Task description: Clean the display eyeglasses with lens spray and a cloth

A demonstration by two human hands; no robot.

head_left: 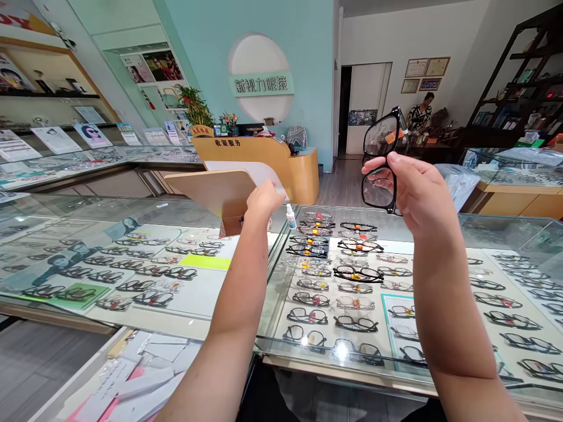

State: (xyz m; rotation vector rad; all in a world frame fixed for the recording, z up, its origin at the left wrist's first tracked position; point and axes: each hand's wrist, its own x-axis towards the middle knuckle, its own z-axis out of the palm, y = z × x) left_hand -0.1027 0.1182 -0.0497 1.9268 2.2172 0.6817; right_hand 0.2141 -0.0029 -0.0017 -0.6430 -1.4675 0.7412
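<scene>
Black plastic first, in the head view: glasses gripped near the bridge between the thumb and fingers of the right hand, raised well above the glass-topped desk and turned on end, with one lens over the other. An orange patch on the upper lens. To the left, fingers of the left hand bent at the right edge of a tilted wooden board and close against a curling white sheet; exact grip on either impossible to tell.

Near the left hand, on the desk, a small white bottle, upright. Under the glass, rows of spectacle frames, mostly dark, many with small red, orange or yellow tags. Farther left, a lime-yellow strip and a green card with spectacles over it. At lower left, an open drawer full of white papers, with some pink beneath.

Across the room, a yellow-wood reception unit with a leafy plant at its left end, and a round white sign on a teal wall. At back right, a person in a black-and-white patterned top, below four framed certificates.
</scene>
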